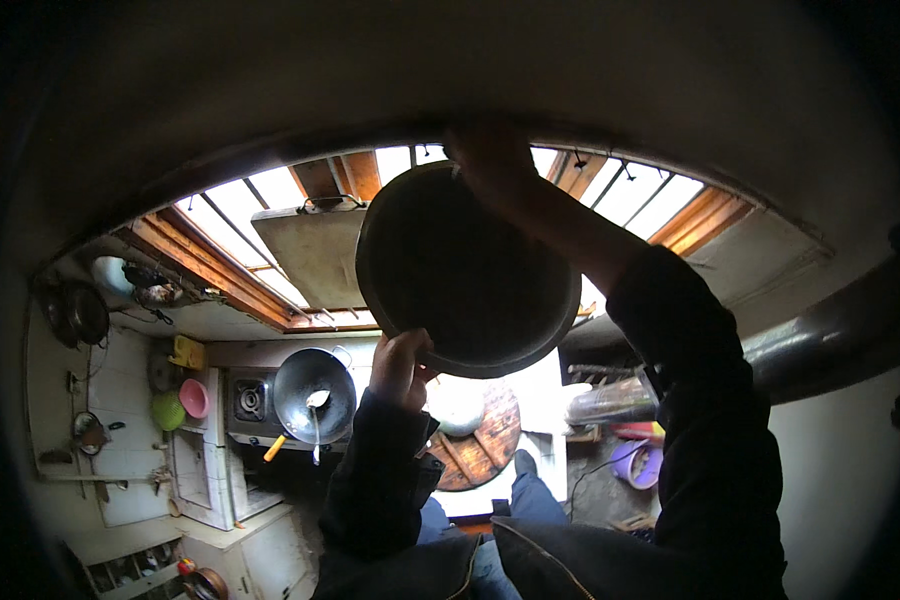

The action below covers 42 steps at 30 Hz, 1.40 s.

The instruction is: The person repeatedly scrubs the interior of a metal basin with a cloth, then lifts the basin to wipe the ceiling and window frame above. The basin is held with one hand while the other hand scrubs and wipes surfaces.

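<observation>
A large round dark pan or lid (469, 274) is raised in front of the barred window. My left hand (401, 367) grips its lower left rim, thumb against the near face. My right hand (491, 161) is raised at its top edge, close to a dark bar or ledge; it is in deep shadow, so its finger pose and any hold on the rim cannot be made out. Behind and left of the round piece, a flat board with a metal handle (311, 255) hangs before the window. Below are a round wooden board (487, 442) and a pale rounded thing (457, 409) on it.
At the left, a wok (315, 397) with a ladle in it sits on a gas stove (250, 400). Pink (193, 398) and green (168, 411) baskets or bowls are beside it. Hooks (630, 174) hang along the window top. A wide metal pipe (825, 360) and a purple bucket (637, 463) are at right.
</observation>
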Each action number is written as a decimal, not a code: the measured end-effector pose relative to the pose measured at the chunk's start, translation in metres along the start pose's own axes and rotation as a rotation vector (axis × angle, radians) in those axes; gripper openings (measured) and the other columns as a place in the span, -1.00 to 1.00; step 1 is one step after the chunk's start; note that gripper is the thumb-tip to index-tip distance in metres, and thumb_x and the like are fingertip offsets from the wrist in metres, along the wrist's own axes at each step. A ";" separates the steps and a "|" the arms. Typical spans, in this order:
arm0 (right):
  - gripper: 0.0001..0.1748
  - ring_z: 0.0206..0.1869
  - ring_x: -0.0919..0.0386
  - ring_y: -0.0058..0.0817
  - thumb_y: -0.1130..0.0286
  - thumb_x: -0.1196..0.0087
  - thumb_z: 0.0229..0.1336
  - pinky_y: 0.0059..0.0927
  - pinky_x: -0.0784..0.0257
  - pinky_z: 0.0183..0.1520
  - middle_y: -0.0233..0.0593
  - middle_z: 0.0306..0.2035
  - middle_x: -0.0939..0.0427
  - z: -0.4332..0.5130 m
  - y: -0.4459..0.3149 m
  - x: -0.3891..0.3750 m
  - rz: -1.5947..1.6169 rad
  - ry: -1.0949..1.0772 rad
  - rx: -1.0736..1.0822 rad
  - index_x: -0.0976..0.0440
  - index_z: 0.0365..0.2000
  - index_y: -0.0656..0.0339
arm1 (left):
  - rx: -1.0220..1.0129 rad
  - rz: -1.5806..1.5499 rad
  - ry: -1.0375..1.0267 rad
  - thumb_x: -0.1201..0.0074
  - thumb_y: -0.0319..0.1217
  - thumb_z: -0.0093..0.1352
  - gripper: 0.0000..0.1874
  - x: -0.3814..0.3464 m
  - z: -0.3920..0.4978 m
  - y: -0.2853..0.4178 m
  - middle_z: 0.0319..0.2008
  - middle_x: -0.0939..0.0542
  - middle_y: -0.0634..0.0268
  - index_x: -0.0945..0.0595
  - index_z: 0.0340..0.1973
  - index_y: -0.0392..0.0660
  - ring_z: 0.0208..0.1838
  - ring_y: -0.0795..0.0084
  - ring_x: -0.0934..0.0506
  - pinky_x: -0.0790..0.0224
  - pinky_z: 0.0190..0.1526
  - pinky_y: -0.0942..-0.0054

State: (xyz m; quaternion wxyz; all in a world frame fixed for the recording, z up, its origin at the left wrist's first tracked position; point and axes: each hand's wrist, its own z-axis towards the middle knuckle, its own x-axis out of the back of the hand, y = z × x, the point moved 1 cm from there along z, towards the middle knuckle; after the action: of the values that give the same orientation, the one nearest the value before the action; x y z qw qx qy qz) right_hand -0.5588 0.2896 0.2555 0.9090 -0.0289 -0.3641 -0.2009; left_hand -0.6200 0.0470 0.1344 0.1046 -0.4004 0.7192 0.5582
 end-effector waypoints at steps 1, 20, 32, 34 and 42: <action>-0.97 -0.36 -0.52 -0.18 0.53 -0.04 0.04 -0.19 -0.45 -0.35 -0.04 -0.44 -0.49 0.003 -0.002 -0.004 -0.014 -0.035 0.030 -0.43 -0.44 0.25 | -0.002 -0.021 -0.006 -0.03 -0.42 0.22 -0.82 0.000 0.000 -0.002 -0.31 -0.58 0.14 -0.50 -0.31 -0.25 -0.17 0.16 -0.59 -0.48 -0.02 0.17; -0.70 -0.13 -0.57 -0.36 0.34 -0.08 0.24 -0.38 -0.49 -0.08 -0.18 -0.18 -0.58 -0.110 0.022 -0.004 1.666 0.662 -1.085 -0.45 -0.08 0.31 | 0.194 -0.015 0.088 0.11 -0.54 0.16 -0.54 0.040 0.012 -0.028 -0.07 -0.51 -0.08 -0.37 0.00 -0.46 0.03 -0.01 -0.51 -0.35 0.16 0.01; -0.68 -0.04 -0.52 -0.39 0.51 -0.04 0.21 -0.35 -0.43 0.06 -0.18 -0.12 -0.56 -0.082 0.028 0.001 1.624 0.549 -0.783 -0.41 0.00 0.25 | 0.178 -0.055 0.058 0.10 -0.55 0.14 -0.61 0.017 -0.004 -0.017 -0.13 -0.53 -0.06 -0.40 -0.10 -0.43 -0.04 0.03 -0.54 -0.41 0.10 0.03; -0.63 -0.02 -0.51 -0.35 0.56 -0.07 0.11 -0.34 -0.40 0.09 -0.18 -0.08 -0.55 -0.092 0.040 0.001 1.610 0.426 -0.840 -0.44 -0.02 0.30 | 0.175 -0.013 0.083 0.11 -0.54 0.14 -0.58 0.011 -0.005 -0.015 -0.12 -0.53 -0.06 -0.37 -0.07 -0.44 -0.03 0.03 -0.54 -0.41 0.09 0.03; -0.55 0.00 -0.53 -0.20 0.59 -0.12 -0.02 -0.31 -0.46 0.02 -0.07 -0.05 -0.54 -0.112 0.035 0.011 1.589 0.558 -0.847 -0.44 -0.03 0.26 | 0.251 -0.020 0.079 0.15 -0.53 0.16 -0.53 0.007 -0.007 -0.019 -0.06 -0.52 -0.05 -0.35 0.01 -0.40 0.01 0.05 -0.53 -0.38 0.14 0.03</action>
State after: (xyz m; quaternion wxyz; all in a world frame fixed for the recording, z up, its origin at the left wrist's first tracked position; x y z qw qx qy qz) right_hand -0.4652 0.2960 0.1838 0.7479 -0.5477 0.0963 0.3625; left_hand -0.6097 0.0363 0.1194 0.1308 -0.4130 0.7828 0.4466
